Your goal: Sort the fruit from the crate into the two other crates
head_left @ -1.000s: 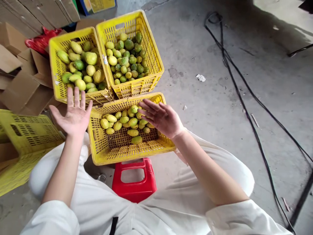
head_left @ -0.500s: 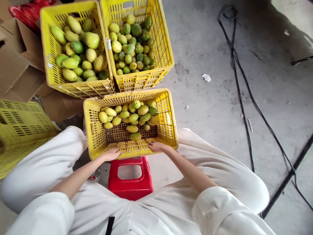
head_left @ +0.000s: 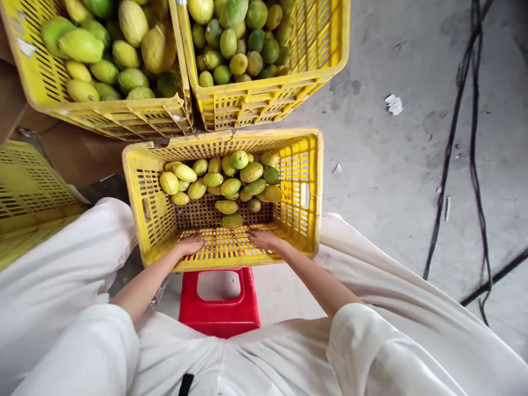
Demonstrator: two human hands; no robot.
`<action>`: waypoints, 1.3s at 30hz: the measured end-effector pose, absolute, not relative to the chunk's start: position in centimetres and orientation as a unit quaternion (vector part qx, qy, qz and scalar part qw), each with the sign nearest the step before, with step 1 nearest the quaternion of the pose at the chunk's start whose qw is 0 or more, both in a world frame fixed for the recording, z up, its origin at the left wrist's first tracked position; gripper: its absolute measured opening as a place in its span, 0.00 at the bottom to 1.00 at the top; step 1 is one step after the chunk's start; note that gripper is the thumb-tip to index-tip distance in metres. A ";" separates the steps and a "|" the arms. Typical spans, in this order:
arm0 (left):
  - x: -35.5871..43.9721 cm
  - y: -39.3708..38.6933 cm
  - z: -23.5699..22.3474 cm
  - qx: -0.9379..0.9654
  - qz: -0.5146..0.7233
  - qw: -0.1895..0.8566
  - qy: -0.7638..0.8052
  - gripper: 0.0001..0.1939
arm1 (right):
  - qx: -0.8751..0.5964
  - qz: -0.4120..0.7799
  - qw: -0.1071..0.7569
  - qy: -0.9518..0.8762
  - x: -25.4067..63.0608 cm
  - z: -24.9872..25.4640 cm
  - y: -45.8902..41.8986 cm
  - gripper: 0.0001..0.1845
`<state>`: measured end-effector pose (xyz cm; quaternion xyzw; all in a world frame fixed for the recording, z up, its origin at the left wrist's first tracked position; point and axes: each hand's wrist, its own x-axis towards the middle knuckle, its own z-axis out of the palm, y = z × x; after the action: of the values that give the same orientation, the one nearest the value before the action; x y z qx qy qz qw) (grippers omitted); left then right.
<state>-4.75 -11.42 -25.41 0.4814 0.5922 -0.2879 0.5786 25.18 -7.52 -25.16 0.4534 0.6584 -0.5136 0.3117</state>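
Observation:
A yellow plastic crate sits between my knees on a red stool, tipped away from me. Several green-yellow lemons lie heaped at its far end. My left hand grips the crate's near rim left of middle, fingers curled over the edge. My right hand holds the same rim right of middle, fingers hooked inside.
Two more yellow crates stand beyond, touching the near one: the left crate holds larger lemons, the right crate smaller ones. An upturned yellow crate lies at my left. Black cables run across the concrete floor at right.
A second ago both hands were raised open above the crates. They dropped to the near crate's rim and now grip it. The view has moved closer and lower.

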 end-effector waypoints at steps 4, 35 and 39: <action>-4.5 -11.5 -27.0 0.481 -0.294 0.577 0.592 0.20 | 0.491 -0.470 0.349 0.645 24.7 -26.0 -7.5 0.18; -2.8 -11.5 -29.8 0.378 -0.393 0.519 0.658 0.44 | 0.508 -0.288 0.283 0.761 25.3 -28.3 -3.8 0.28; -3.2 -11.7 -29.7 0.381 -0.389 0.541 0.641 0.38 | 0.537 -0.307 0.303 0.725 23.9 -28.1 -3.3 0.28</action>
<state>-3.23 -11.66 -29.71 0.3806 0.6411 -0.3887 0.5413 23.87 -3.35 -28.11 0.5369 0.7250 -0.3073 0.3027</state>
